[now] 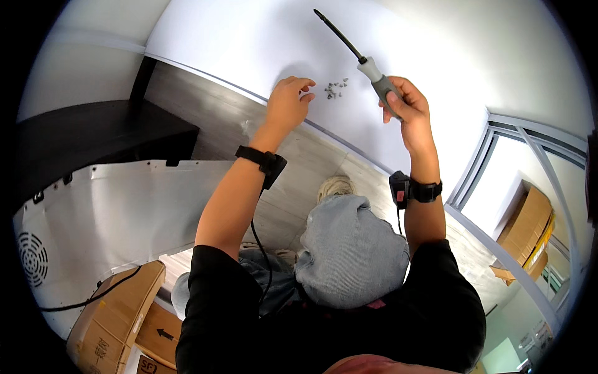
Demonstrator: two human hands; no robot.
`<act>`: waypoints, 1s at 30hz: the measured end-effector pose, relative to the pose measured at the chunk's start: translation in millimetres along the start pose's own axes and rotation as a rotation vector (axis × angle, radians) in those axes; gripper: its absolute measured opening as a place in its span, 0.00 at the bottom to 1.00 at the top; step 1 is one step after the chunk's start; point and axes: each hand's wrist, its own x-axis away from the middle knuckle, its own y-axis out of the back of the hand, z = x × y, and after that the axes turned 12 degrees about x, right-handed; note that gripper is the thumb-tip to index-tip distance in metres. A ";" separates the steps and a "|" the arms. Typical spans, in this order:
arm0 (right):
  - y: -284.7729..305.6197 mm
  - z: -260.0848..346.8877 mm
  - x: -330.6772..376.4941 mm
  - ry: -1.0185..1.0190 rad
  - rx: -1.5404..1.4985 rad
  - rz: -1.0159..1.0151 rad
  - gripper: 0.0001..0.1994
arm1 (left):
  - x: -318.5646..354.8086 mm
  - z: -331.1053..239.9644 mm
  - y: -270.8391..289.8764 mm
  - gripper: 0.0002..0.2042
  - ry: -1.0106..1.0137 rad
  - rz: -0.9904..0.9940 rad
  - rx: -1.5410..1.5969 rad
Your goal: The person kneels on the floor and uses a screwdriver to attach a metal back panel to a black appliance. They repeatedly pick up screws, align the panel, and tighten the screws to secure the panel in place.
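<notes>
Now the screws (336,89) are lain just right of the loosely curled, empty left hand (288,103), while a screwdriver (361,57) is gripped by the right hand (408,106).

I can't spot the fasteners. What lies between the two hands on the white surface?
In the head view, a small pile of grey screws lies between the left hand and the right hand, which holds a screwdriver.

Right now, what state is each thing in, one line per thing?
Grey-handled screwdriver with black shaft: gripped in the right hand, tip pointing away.
Small grey metal screws: loose in a cluster on the white surface.
Left hand: empty, fingers curled beside the screws.
Brown cardboard box: closed.
</notes>
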 end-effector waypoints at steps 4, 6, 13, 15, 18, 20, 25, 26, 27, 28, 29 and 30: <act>15.5 -30.9 5.0 -0.035 -0.059 -0.045 0.11 | -8.9 11.9 -27.5 0.11 -0.071 0.018 -0.087; 19.6 -40.6 7.8 -0.058 -0.065 -0.064 0.11 | -10.7 13.9 -33.7 0.10 -0.091 0.015 -0.109; 25.9 -58.4 14.1 -0.107 -0.065 -0.048 0.12 | -17.1 19.1 -44.4 0.06 -0.135 -0.053 -0.156; 26.7 -60.9 14.8 -0.105 -0.071 -0.047 0.11 | -17.4 20.8 -44.6 0.05 -0.141 -0.065 -0.149; 26.7 -63.6 13.3 -0.093 -0.072 -0.050 0.11 | -17.3 24.1 -41.7 0.04 -0.082 -0.082 -0.067; 24.9 -62.9 14.3 -0.089 -0.056 -0.033 0.11 | -14.0 27.5 -35.4 0.04 -0.009 -0.118 0.065; 14.4 -60.7 12.0 -0.077 0.037 0.122 0.12 | 9.3 18.4 6.4 0.06 0.445 -0.264 0.762; 9.8 -59.5 12.2 -0.081 0.058 0.179 0.12 | 16.7 15.0 20.2 0.07 0.544 -0.294 0.848; 3.3 -57.2 10.7 -0.082 0.081 0.243 0.13 | 25.5 18.4 32.4 0.09 0.588 -0.294 0.944; -5.1 -53.9 8.5 -0.072 0.138 0.279 0.13 | 35.0 19.6 42.1 0.09 0.600 -0.349 1.029; -15.1 -49.7 5.2 -0.058 0.194 0.320 0.14 | 43.6 12.5 52.3 0.09 0.608 -0.411 1.114; -26.7 -44.2 1.9 -0.041 0.253 0.359 0.14 | 51.9 10.0 62.3 0.09 0.609 -0.473 1.200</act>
